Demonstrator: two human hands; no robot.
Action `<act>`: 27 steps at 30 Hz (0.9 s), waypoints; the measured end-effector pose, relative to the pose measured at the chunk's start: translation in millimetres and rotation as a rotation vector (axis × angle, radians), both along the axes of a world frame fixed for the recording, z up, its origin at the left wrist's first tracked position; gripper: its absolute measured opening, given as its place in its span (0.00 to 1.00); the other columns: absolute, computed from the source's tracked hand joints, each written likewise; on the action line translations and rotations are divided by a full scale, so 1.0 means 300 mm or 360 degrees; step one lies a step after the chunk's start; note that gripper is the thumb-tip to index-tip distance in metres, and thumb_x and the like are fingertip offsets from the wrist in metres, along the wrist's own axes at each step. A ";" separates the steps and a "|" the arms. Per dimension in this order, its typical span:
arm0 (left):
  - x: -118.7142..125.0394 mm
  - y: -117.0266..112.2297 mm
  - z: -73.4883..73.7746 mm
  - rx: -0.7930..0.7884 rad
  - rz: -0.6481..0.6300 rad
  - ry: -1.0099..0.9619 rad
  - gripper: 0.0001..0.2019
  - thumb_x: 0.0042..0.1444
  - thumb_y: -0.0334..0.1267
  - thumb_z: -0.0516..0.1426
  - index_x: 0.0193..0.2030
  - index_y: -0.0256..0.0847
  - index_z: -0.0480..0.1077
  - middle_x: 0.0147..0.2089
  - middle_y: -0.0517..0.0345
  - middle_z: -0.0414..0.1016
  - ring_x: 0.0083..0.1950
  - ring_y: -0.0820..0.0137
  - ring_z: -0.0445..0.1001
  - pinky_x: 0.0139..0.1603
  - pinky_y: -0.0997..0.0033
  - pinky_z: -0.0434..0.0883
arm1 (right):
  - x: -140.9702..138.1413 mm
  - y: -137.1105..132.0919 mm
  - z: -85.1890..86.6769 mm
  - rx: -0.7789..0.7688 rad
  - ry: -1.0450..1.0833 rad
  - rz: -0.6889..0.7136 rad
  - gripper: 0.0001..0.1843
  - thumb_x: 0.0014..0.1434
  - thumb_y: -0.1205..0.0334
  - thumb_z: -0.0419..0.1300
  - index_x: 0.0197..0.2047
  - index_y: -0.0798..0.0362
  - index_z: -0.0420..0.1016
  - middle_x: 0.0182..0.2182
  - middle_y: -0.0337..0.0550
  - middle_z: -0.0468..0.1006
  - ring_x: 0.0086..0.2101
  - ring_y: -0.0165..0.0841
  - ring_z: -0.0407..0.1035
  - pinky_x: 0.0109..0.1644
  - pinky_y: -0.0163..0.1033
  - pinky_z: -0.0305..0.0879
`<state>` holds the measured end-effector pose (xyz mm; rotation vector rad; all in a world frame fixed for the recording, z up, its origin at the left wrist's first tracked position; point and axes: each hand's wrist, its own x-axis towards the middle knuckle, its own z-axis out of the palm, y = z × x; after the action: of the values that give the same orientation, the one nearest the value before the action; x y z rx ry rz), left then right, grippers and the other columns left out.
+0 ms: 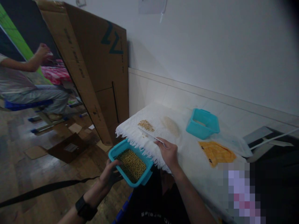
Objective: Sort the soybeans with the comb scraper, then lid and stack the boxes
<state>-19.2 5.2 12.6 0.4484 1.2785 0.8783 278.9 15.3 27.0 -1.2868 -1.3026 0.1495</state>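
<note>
The left hand grips a teal tub by its near-left side, thumb over the rim, apparently to keep its load of beans from spilling. The right hand is closed on a thin pale tool, its far end angled toward a small bean pile near the middle of the frame. The tub sits just under the fringe of the white cloth, which probably suits catching whatever leaves that edge. A paler heap (grain, perhaps; too blurred to tell) lies right of the beans, apart from them, seemingly to avoid mixing. Farther right stands another teal container, beyond a yellow cloth.
</note>
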 end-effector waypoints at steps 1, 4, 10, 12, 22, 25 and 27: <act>0.000 0.003 -0.004 0.0001 0.0007 -0.0002 0.30 0.44 0.37 0.74 0.53 0.52 0.69 0.40 0.59 0.81 0.36 0.60 0.82 0.41 0.56 0.81 | 0.000 0.000 0.000 -0.0010 -0.0012 0.0025 0.11 0.72 0.49 0.73 0.45 0.43 0.97 0.39 0.41 0.96 0.37 0.46 0.93 0.45 0.45 0.91; -0.002 0.011 -0.019 0.0023 0.0000 0.0000 0.31 0.43 0.39 0.75 0.53 0.52 0.69 0.42 0.58 0.82 0.38 0.58 0.83 0.42 0.55 0.82 | 0.004 -0.010 0.002 -0.0013 -0.0053 0.0116 0.11 0.73 0.53 0.71 0.47 0.43 0.97 0.42 0.41 0.96 0.39 0.45 0.93 0.46 0.44 0.91; 0.004 0.015 -0.017 0.0021 0.0016 -0.0011 0.32 0.41 0.40 0.76 0.52 0.52 0.68 0.39 0.61 0.80 0.36 0.58 0.82 0.41 0.54 0.81 | -0.004 -0.056 0.007 -0.0022 -0.0129 0.0162 0.10 0.74 0.55 0.71 0.49 0.42 0.97 0.43 0.42 0.96 0.39 0.45 0.93 0.48 0.45 0.92; 0.004 0.013 -0.010 0.0020 0.0029 0.0001 0.32 0.40 0.39 0.75 0.52 0.52 0.68 0.38 0.61 0.79 0.35 0.57 0.82 0.40 0.53 0.81 | -0.011 -0.073 0.006 -0.0005 -0.0149 0.0169 0.10 0.74 0.54 0.71 0.49 0.42 0.97 0.44 0.42 0.96 0.40 0.45 0.94 0.49 0.46 0.92; -0.002 0.016 -0.003 -0.0025 0.0011 -0.0009 0.31 0.45 0.38 0.75 0.54 0.52 0.68 0.42 0.59 0.80 0.38 0.58 0.83 0.44 0.51 0.83 | -0.059 -0.119 0.026 -0.0033 -0.0122 0.0229 0.14 0.77 0.48 0.70 0.48 0.43 0.97 0.39 0.41 0.96 0.34 0.43 0.92 0.41 0.41 0.91; 0.000 0.018 -0.010 -0.0018 0.0006 -0.0013 0.31 0.45 0.37 0.75 0.54 0.52 0.68 0.44 0.58 0.81 0.39 0.58 0.84 0.44 0.52 0.84 | -0.030 -0.102 0.032 -0.0012 -0.0073 0.0017 0.19 0.78 0.42 0.69 0.47 0.44 0.97 0.36 0.42 0.95 0.31 0.43 0.91 0.38 0.41 0.88; 0.000 0.016 -0.012 -0.0001 -0.0016 -0.0016 0.31 0.46 0.37 0.76 0.54 0.52 0.68 0.45 0.58 0.81 0.39 0.58 0.84 0.45 0.53 0.84 | 0.015 -0.078 0.032 0.0049 -0.0076 -0.0230 0.24 0.77 0.37 0.68 0.47 0.47 0.97 0.38 0.47 0.95 0.33 0.45 0.91 0.39 0.42 0.88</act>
<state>-19.2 10.0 8.8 0.4490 1.2663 0.8707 283.6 -8.2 36.7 -1.3601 -1.2426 -0.0035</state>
